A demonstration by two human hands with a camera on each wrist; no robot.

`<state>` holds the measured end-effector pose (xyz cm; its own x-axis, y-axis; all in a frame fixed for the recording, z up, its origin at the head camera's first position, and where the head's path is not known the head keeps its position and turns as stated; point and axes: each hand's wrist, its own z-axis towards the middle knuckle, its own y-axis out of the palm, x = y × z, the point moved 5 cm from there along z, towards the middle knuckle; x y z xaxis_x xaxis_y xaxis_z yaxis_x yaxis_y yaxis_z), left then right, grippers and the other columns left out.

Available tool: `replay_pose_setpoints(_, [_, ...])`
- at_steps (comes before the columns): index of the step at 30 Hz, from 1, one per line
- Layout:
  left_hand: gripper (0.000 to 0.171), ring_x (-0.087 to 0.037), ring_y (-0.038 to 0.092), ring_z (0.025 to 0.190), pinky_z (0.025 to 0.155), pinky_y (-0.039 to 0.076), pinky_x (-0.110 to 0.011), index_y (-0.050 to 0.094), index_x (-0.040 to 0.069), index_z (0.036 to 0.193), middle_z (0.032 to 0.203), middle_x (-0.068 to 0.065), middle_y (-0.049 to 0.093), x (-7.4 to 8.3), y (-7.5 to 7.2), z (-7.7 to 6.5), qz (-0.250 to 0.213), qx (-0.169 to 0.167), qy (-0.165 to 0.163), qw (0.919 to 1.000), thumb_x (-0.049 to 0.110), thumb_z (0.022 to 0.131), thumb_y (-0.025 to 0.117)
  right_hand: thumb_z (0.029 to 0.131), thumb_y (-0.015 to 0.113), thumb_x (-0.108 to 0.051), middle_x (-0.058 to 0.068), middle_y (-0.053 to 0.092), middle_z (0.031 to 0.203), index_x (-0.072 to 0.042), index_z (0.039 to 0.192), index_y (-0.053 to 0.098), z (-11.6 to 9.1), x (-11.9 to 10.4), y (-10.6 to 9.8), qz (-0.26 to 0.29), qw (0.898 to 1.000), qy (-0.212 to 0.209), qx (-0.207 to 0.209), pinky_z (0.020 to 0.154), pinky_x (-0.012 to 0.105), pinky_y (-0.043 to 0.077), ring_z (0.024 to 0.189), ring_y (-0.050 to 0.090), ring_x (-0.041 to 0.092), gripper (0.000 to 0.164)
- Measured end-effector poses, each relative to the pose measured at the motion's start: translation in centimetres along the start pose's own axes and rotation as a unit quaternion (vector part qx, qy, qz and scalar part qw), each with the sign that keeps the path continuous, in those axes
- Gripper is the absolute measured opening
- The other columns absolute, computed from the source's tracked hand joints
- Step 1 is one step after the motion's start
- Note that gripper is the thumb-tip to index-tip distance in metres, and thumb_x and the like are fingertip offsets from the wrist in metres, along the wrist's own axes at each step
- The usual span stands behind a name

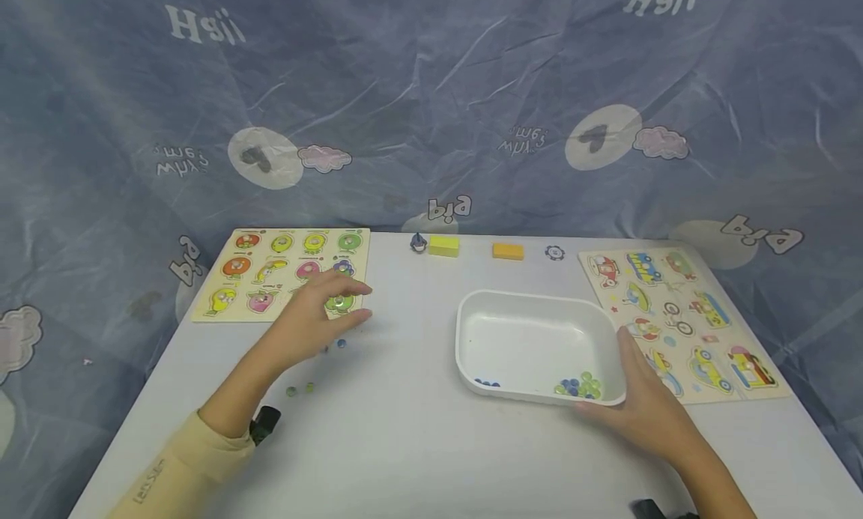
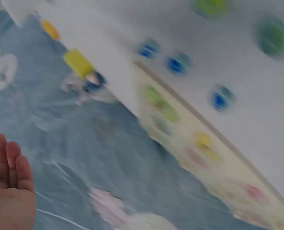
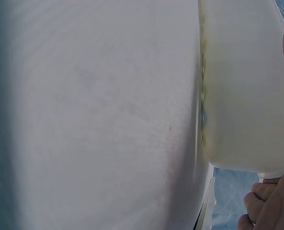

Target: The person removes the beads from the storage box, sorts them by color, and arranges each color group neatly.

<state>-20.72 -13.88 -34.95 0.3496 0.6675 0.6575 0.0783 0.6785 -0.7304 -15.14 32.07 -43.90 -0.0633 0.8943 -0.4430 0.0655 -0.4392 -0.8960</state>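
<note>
My right hand [image 1: 647,407] grips the near right corner of a white tray [image 1: 519,298], thumb on the near side and fingers along the right end. Green and blue marbles [image 1: 578,386] lie bunched in its near right corner, with several blue ones [image 1: 487,383] near the left. Over the fruit puzzle board [image 1: 222,314] hovers my left hand [image 1: 306,317], thumb and fingers spread apart with nothing between them. On the table below it are blue marbles [image 2: 176,65] and green marbles [image 2: 272,36], blurred in the left wrist view.
A vehicle puzzle board [image 1: 735,317] lies right of the tray, behind my right hand. Along the back edge stand a small dark figure [image 1: 418,243], a yellow block [image 1: 443,246], an orange block [image 1: 508,251] and a gear-shaped piece [image 1: 555,253]. A blue cloth [image 1: 431,114] hangs behind.
</note>
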Motion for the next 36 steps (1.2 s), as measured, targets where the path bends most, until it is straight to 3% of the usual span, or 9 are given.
replay_pose_setpoints(5, [0.027,-0.003,0.053,0.103,0.091,0.048,-0.030,0.063,0.032,0.110,0.106,0.017,0.059,4.9,3.5,0.5,-0.008,-0.022,0.058,0.9981,0.032,0.084,0.071,0.064,0.071,-0.070,0.006,-0.013,0.159,-0.020,0.148,-0.018,0.0,0.0,0.0,0.003,1.000,-0.003,0.005,0.101,0.071,0.021,0.143,0.005,0.045,0.133])
replay_pose_setpoints(9, [0.027,-0.001,0.052,0.101,0.090,0.048,-0.025,0.064,0.030,0.111,0.104,0.018,0.059,8.0,6.8,1.5,-0.028,-0.069,0.093,0.9929,0.031,0.085,0.070,0.063,0.071,-0.070,0.005,-0.013,0.159,-0.021,0.149,-0.018,0.0,0.1,0.2,0.002,1.000,-0.001,0.008,0.102,0.071,0.021,0.143,0.006,0.045,0.133])
replay_pose_setpoints(13, [0.029,-0.006,0.055,0.101,0.090,0.048,-0.026,0.063,0.025,0.114,0.105,0.014,0.060,9.9,10.3,3.0,-0.051,-0.125,0.114,0.9843,0.030,0.086,0.069,0.062,0.071,-0.071,0.006,-0.013,0.159,-0.021,0.148,-0.018,0.0,0.1,0.2,-0.001,1.000,0.001,0.008,0.101,0.071,0.021,0.143,0.007,0.045,0.134])
replay_pose_setpoints(16, [0.030,-0.006,0.056,0.100,0.089,0.048,-0.023,0.062,0.025,0.114,0.104,0.014,0.060,10.6,13.0,4.3,-0.055,-0.157,0.119,0.9789,0.030,0.086,0.069,0.062,0.070,-0.072,0.006,-0.013,0.159,-0.021,0.148,-0.019,0.0,0.1,0.1,-0.002,1.000,0.001,0.004,0.100,0.071,0.023,0.143,0.007,0.046,0.134])
replay_pose_setpoints(20, [0.030,-0.001,0.055,0.096,0.084,0.047,-0.016,0.063,0.023,0.114,0.102,0.013,0.061,11.4,16.0,5.9,-0.049,-0.171,0.126,0.9760,0.030,0.086,0.069,0.062,0.070,-0.072,0.006,-0.012,0.159,-0.022,0.148,-0.019,0.1,0.0,0.1,-0.004,1.000,0.007,-0.001,0.098,0.071,0.025,0.143,0.008,0.046,0.134])
replay_pose_setpoints(24, [0.029,0.000,0.055,0.092,0.082,0.047,-0.015,0.063,0.023,0.113,0.102,0.009,0.063,11.9,18.6,7.0,-0.041,-0.182,0.104,0.9768,0.031,0.086,0.069,0.063,0.070,-0.072,0.009,-0.011,0.159,-0.021,0.148,-0.019,0.1,0.1,0.1,-0.010,1.000,0.009,-0.005,0.097,0.071,0.026,0.142,0.010,0.047,0.134])
replay_pose_setpoints(28, [0.028,0.001,0.055,0.088,0.078,0.047,-0.014,0.064,0.025,0.110,0.102,0.008,0.065,12.1,21.1,7.8,-0.028,-0.192,0.076,0.9782,0.030,0.084,0.071,0.064,0.069,-0.071,0.010,-0.012,0.159,-0.019,0.148,-0.019,0.1,0.1,0.0,-0.008,1.000,0.005,-0.009,0.097,0.072,0.025,0.142,0.009,0.048,0.133])
replay_pose_setpoints(36, [0.025,0.001,0.055,0.087,0.081,0.046,-0.016,0.068,0.024,0.105,0.094,0.012,0.064,12.6,24.7,8.4,0.005,-0.224,0.058,0.9728,0.027,0.081,0.073,0.066,0.070,-0.069,0.007,-0.013,0.159,-0.021,0.148,-0.019,0.1,0.1,-0.1,0.000,1.000,-0.002,-0.007,0.097,0.071,0.025,0.143,0.007,0.047,0.131])
